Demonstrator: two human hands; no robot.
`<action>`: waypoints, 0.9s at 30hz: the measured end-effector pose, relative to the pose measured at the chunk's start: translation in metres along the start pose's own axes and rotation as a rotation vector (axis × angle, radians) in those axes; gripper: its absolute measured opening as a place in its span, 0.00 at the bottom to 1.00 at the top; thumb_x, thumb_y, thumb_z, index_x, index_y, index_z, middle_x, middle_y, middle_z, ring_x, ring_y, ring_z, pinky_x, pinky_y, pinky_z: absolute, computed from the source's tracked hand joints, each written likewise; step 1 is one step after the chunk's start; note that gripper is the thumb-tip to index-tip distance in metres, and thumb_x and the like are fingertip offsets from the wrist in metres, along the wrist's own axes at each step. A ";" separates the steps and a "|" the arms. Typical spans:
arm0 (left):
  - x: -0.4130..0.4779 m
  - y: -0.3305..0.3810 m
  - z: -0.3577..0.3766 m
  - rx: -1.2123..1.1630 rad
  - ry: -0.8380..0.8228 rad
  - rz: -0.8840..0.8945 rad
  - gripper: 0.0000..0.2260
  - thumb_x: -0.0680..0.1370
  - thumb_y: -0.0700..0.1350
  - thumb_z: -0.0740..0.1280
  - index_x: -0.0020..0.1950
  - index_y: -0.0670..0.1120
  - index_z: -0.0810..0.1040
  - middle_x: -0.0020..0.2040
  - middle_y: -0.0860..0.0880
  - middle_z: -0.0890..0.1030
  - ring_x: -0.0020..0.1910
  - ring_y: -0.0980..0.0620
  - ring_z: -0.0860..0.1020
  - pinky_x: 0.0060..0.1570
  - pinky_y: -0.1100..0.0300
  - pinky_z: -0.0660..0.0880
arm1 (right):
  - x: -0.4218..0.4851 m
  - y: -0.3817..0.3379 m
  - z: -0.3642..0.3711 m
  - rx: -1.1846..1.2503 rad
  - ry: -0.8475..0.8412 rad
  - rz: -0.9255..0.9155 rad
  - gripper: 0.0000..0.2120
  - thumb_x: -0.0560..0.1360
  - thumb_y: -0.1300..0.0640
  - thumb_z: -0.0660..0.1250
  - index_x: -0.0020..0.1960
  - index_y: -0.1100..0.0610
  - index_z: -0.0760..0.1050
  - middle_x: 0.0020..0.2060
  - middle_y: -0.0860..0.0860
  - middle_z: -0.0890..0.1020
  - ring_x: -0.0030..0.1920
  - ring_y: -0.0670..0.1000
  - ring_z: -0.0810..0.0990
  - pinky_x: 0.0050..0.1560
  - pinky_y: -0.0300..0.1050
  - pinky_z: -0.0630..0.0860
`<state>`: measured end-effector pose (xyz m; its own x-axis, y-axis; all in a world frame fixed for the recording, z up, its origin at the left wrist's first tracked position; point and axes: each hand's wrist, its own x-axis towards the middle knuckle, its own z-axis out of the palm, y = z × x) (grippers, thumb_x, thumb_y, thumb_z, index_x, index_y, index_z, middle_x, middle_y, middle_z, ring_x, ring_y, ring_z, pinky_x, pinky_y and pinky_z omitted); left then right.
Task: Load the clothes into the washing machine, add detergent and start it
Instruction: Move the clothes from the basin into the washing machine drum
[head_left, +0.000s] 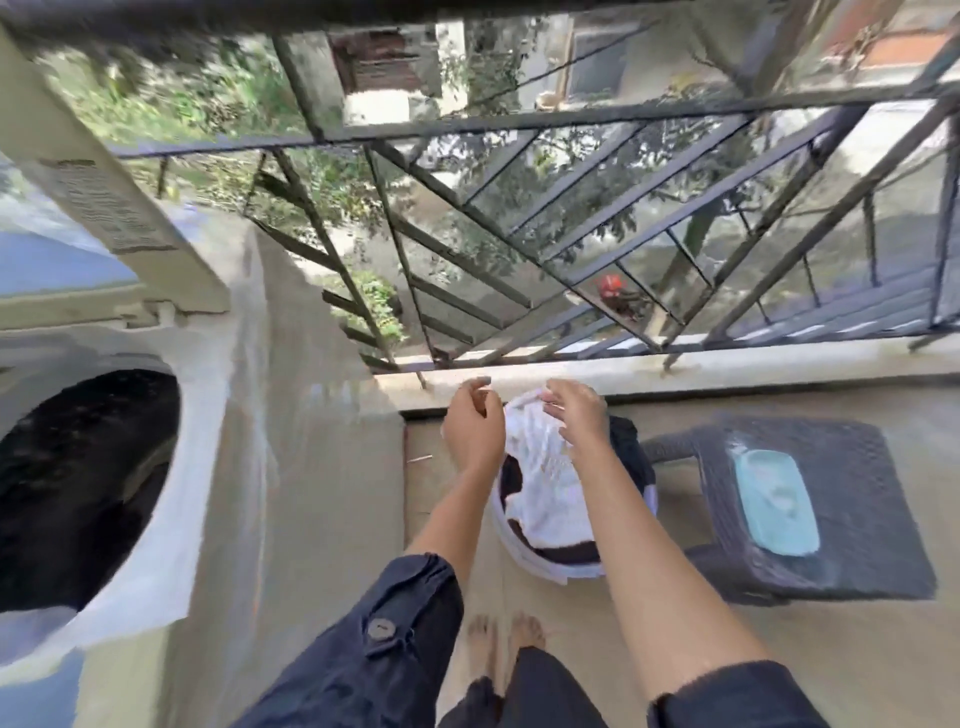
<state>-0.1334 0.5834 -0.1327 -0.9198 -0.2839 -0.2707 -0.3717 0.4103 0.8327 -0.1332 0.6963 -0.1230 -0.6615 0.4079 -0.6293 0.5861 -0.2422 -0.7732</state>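
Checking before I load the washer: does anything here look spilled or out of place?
Nothing spilled. Only a dark garment hangs over the far rim of the round white laundry bucket. The right hand pinches its white cloth.

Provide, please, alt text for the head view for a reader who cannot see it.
A person's right hand grips a white garment in a round laundry basket on a balcony floor, left hand alongside. An open washing machine stands left, a dark stool right.
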 end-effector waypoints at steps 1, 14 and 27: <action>0.003 -0.009 0.016 0.021 -0.026 -0.006 0.10 0.77 0.45 0.62 0.57 0.48 0.77 0.44 0.53 0.80 0.50 0.48 0.79 0.46 0.62 0.67 | 0.014 0.010 -0.009 -0.001 0.032 0.009 0.05 0.75 0.58 0.63 0.43 0.56 0.76 0.40 0.53 0.79 0.38 0.48 0.78 0.37 0.37 0.67; 0.085 -0.175 0.202 0.453 -0.351 0.167 0.34 0.74 0.55 0.66 0.76 0.50 0.57 0.76 0.45 0.55 0.75 0.46 0.56 0.71 0.46 0.60 | 0.207 0.215 -0.073 -0.117 0.294 0.206 0.22 0.73 0.55 0.68 0.65 0.63 0.72 0.63 0.60 0.76 0.56 0.56 0.76 0.51 0.46 0.71; 0.101 -0.237 0.244 0.535 -0.316 0.079 0.08 0.79 0.47 0.61 0.56 0.47 0.75 0.76 0.49 0.58 0.77 0.46 0.48 0.70 0.33 0.49 | 0.235 0.305 -0.051 -0.249 0.430 0.351 0.25 0.73 0.58 0.70 0.68 0.61 0.69 0.61 0.59 0.78 0.60 0.60 0.77 0.53 0.46 0.72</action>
<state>-0.1690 0.6689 -0.4754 -0.9093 0.0017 -0.4162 -0.2368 0.8202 0.5207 -0.0858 0.7629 -0.5027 -0.1906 0.6726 -0.7150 0.8612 -0.2351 -0.4507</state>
